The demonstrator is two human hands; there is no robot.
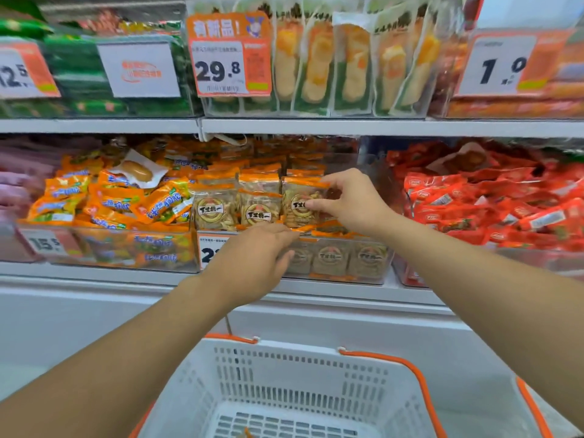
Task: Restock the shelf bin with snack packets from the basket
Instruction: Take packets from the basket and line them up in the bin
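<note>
1. Two long white shelves (94, 125) fill the wall, one above the clear shelf bin (335, 257) and one under it. Big price cards hang above the bin.
2. Next in size is the white basket (284, 384) with orange handles, low down in front of the bin. It looks almost empty. One small orange bit shows at the bottom, too small to tell what it is.
3. The bin sits in the middle of the lower shelf. Left of the bin lie orange and yellow packs, and right of it lie red packs.
4. The right hand (350, 200) reaches into the bin. Its fingers and thumb pinch a snack packet (298, 200) and stand it up beside two more at the bin's front.
5. The left hand (252, 257) rests on the bin's front edge. Its fingers curl over the flat packets there, but I cannot tell if it holds one.
6. To do this well, I think the packet should go in straight, picture side out, snug against the next one so it does not tip.
</note>
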